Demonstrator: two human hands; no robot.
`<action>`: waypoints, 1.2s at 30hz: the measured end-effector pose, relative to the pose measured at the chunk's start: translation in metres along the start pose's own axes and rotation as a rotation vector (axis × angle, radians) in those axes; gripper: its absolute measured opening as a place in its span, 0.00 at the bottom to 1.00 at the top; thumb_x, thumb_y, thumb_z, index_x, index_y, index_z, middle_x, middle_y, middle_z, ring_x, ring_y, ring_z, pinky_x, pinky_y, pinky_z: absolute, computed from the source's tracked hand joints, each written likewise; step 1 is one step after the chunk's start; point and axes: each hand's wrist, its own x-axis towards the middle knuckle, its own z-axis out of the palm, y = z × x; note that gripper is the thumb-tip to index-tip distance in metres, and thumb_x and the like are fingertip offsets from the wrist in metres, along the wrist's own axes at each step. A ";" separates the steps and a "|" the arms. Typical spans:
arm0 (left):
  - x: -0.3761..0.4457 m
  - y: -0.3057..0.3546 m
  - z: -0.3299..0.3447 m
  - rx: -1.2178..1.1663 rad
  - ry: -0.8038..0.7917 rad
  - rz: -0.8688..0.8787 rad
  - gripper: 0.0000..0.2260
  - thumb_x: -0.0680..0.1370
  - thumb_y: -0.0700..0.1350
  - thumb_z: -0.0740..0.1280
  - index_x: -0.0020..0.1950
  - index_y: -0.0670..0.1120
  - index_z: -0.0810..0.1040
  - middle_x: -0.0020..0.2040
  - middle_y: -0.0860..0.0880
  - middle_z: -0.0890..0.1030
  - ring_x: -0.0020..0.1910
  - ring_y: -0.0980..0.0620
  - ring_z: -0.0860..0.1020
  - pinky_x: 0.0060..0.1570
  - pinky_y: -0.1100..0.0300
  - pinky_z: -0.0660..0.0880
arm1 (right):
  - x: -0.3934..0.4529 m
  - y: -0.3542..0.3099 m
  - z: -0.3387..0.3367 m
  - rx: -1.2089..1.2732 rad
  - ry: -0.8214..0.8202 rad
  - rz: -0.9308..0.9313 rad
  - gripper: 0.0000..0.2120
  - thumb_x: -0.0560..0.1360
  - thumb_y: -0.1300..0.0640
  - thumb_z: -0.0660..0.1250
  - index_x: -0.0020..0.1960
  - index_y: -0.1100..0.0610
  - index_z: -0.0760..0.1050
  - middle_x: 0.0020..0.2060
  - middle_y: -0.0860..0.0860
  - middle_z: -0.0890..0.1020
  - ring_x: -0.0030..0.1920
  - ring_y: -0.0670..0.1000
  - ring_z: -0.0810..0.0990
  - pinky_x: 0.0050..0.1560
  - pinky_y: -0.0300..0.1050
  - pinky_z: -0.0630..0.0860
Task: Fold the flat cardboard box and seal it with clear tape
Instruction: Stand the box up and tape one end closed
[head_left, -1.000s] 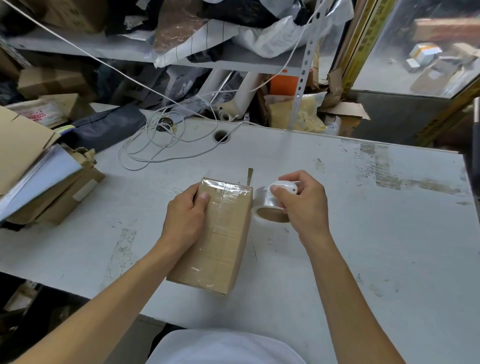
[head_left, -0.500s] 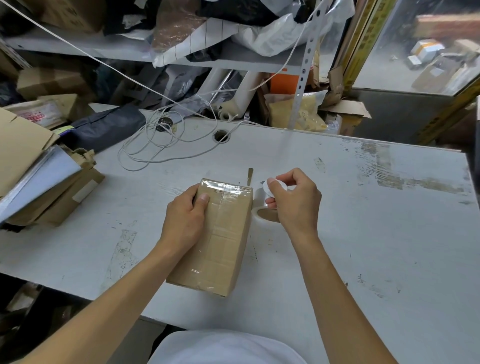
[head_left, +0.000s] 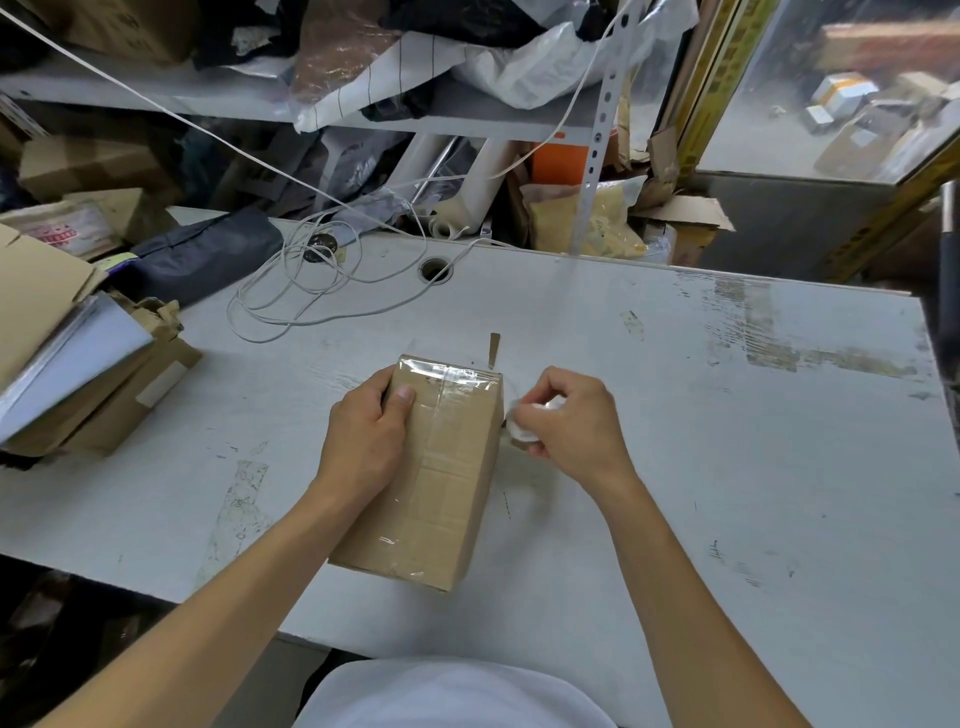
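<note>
Your two forearms reach forward over the near edge of the white table (head_left: 779, 467). Your left hand (head_left: 366, 441) lies on the folded cardboard box (head_left: 441, 483), thumb pressed flat on its taped top face and fingers curled round its left side. The box lies lengthwise in the middle of the table, near end close to the front edge, far end wrapped in clear tape (head_left: 457, 376). Your right hand (head_left: 569, 418) sits just right of the box's far corner, fingers curled and pinching a small white object (head_left: 519, 428) against a tape roll (head_left: 517, 441) that is mostly hidden beneath it. Right of that hand the table is open out to its edge. To the left a stack of flat cardboard (head_left: 78, 364) overhangs the table. Beyond the box lie a coiled white cable (head_left: 311, 291) and a round hole (head_left: 435, 270), then cluttered shelving.
</note>
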 end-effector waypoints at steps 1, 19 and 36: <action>0.000 0.000 0.000 0.001 0.001 0.003 0.12 0.84 0.44 0.58 0.62 0.50 0.80 0.51 0.54 0.83 0.48 0.60 0.78 0.43 0.70 0.68 | -0.002 0.006 0.002 -0.008 -0.023 0.009 0.07 0.67 0.66 0.71 0.34 0.60 0.75 0.32 0.49 0.79 0.27 0.49 0.79 0.26 0.44 0.76; 0.001 -0.004 0.001 -0.012 -0.002 0.005 0.13 0.84 0.45 0.59 0.63 0.50 0.80 0.52 0.54 0.83 0.51 0.57 0.79 0.44 0.67 0.69 | 0.025 0.095 -0.019 -0.155 0.246 0.174 0.06 0.76 0.55 0.70 0.50 0.56 0.77 0.42 0.48 0.80 0.42 0.48 0.79 0.37 0.36 0.71; 0.002 -0.008 -0.007 -0.201 -0.080 -0.029 0.13 0.83 0.46 0.60 0.64 0.50 0.79 0.54 0.54 0.83 0.53 0.54 0.81 0.52 0.55 0.76 | 0.013 -0.001 0.011 0.227 -0.117 0.271 0.24 0.80 0.42 0.61 0.52 0.61 0.83 0.44 0.52 0.83 0.42 0.51 0.79 0.47 0.47 0.79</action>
